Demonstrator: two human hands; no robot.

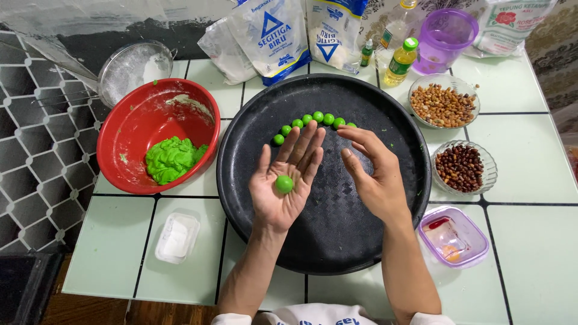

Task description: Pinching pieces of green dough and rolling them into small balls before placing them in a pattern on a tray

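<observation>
My left hand lies palm up over the round black tray, and a small green dough ball rests on the palm. My right hand hovers just to its right, fingers apart and tilted toward the left palm, holding nothing. A curved row of several green dough balls sits on the tray beyond my fingertips. A red bowl at the left holds a lump of green dough.
Two glass bowls of nuts and dark beans stand right of the tray. A purple-lidded container, a small white tub, flour bags, a sieve, small bottles and a purple cup surround it.
</observation>
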